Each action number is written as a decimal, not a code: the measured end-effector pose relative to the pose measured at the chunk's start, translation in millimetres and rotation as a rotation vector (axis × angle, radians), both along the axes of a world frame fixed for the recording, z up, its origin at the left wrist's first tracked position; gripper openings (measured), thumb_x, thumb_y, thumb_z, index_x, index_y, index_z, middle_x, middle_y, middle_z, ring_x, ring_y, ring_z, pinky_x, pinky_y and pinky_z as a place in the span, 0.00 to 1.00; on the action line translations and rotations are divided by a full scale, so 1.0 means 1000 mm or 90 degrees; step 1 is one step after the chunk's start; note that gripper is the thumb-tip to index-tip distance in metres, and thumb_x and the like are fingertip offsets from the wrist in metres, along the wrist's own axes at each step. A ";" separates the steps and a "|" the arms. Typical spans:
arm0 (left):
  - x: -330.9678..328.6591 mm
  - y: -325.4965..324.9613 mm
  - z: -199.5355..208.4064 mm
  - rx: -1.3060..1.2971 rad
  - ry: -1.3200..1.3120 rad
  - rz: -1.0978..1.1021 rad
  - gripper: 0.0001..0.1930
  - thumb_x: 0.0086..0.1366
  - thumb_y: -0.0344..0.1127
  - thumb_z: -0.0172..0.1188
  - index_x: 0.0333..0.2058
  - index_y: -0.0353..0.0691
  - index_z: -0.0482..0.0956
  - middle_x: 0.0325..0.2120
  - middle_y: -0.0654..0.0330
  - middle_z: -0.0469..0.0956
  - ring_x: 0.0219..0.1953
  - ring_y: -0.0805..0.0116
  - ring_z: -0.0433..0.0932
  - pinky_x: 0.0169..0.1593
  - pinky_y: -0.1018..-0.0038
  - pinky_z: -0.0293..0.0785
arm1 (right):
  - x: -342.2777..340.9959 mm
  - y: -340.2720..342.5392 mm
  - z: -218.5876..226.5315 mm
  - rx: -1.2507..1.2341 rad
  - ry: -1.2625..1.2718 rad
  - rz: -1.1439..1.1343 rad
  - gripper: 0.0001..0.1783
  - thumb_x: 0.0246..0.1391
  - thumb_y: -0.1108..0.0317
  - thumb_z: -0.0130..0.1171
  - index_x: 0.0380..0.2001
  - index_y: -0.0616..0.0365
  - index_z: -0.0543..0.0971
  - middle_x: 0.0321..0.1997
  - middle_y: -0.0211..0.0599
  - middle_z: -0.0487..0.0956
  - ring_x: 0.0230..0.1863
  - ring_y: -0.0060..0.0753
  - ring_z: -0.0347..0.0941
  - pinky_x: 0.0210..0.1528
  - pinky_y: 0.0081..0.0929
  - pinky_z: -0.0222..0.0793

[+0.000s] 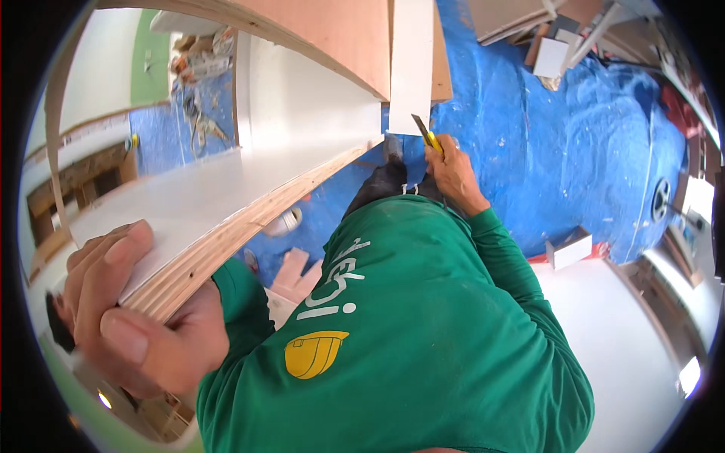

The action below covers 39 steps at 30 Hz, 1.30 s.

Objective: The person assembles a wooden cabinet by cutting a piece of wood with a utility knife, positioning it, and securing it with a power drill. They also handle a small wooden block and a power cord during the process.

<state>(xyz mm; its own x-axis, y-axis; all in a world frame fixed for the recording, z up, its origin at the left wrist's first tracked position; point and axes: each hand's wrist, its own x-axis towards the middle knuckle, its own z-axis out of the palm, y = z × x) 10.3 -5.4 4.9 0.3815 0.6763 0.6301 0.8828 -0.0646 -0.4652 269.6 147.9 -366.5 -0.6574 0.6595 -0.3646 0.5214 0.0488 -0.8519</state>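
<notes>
Over on the left side, the left hand [147, 340] is curled round the near corner of a big white board [189, 189], fingers over the white face and thumb by the raw layered edge [249, 211], so it's a pretty closed grip. From here I can't tell what's holding up the far end of that board, and that'd be my first worry: if it's only that one hand, the panel could tip or twist, and the rough edge could leave splinters in the thumb. In the middle, the dark trousers [375, 186] are right below the board's edge in view, so a slip might land it on a leg or foot. Then the right hand [457, 177] has its fingers wrapped round a yellow cutter [432, 141], blade out and aimed up toward the end of a narrow white strip [411, 68]. Can't tell if it's touching. A knock could nick that strip, or the legs if the wrist drops. Further right, the blue sheet [529, 143] on the floor is wrinkled, so a foot could snag on it with both hands full.
</notes>
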 end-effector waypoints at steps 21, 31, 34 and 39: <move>-0.001 0.009 -0.012 0.381 -0.314 0.180 0.28 0.68 0.44 0.40 0.23 0.26 0.82 0.15 0.44 0.78 0.21 0.53 0.79 0.30 0.60 0.82 | -0.071 -0.101 -0.054 -0.845 0.137 -0.235 0.32 0.75 0.35 0.41 0.34 0.55 0.69 0.23 0.32 0.66 0.21 0.31 0.64 0.23 0.33 0.64; 0.050 0.050 -0.043 0.379 -0.166 0.257 0.25 0.78 0.44 0.43 0.21 0.44 0.75 0.16 0.65 0.69 0.18 0.69 0.68 0.32 0.71 0.75 | -0.079 -0.128 -0.028 -0.801 0.236 -0.313 0.30 0.76 0.38 0.41 0.33 0.54 0.70 0.21 0.30 0.65 0.18 0.28 0.61 0.19 0.32 0.59; 0.037 0.041 -0.038 0.341 -0.176 0.225 0.27 0.78 0.47 0.41 0.24 0.41 0.79 0.18 0.62 0.72 0.20 0.66 0.73 0.34 0.70 0.80 | -0.077 -0.130 0.017 -0.743 0.321 -0.259 0.30 0.75 0.38 0.42 0.33 0.54 0.69 0.22 0.31 0.66 0.20 0.29 0.63 0.21 0.32 0.61; -0.007 0.022 -0.018 0.242 -0.270 0.156 0.38 0.73 0.52 0.27 0.34 0.30 0.87 0.31 0.42 0.85 0.33 0.52 0.87 0.42 0.62 0.89 | -0.095 -0.136 -0.001 -0.799 0.322 -0.373 0.31 0.75 0.38 0.42 0.32 0.57 0.70 0.22 0.36 0.69 0.17 0.32 0.65 0.19 0.35 0.65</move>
<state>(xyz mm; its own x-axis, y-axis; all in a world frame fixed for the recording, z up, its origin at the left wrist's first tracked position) 3.4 17.0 -13.5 -0.0928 0.4117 0.9066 0.9641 0.2647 -0.0215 175.0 12.3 -367.2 -0.6429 0.3032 -0.7034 -0.1530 -0.9506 -0.2700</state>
